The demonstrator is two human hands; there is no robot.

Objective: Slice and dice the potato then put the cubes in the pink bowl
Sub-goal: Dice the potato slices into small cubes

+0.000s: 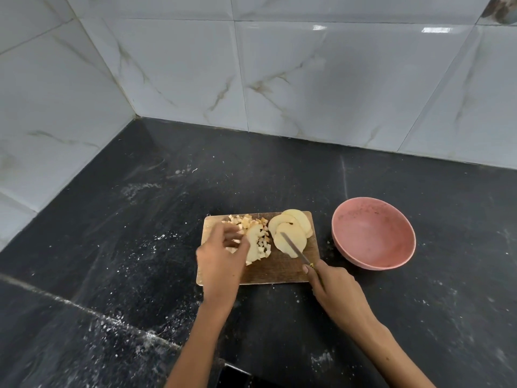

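A small wooden cutting board (279, 271) lies on the black counter. Several round potato slices (291, 229) overlap on its right half. A pile of small potato cubes (261, 240) lies at its back left, with a partly cut slice (253, 245) beside them. My left hand (221, 259) hovers over the cubes and the cut slice, fingers loosely curled, and whether it pinches anything is unclear. My right hand (333, 289) grips a knife (293, 246) whose blade lies across the front slice. The pink bowl (373, 257) stands right of the board and holds no potato.
The black stone counter (140, 247) is dusted with white specks. White marble-look wall tiles (307, 79) rise behind and to the left, forming a corner. A dark opening (235, 373) shows at the counter's near edge.
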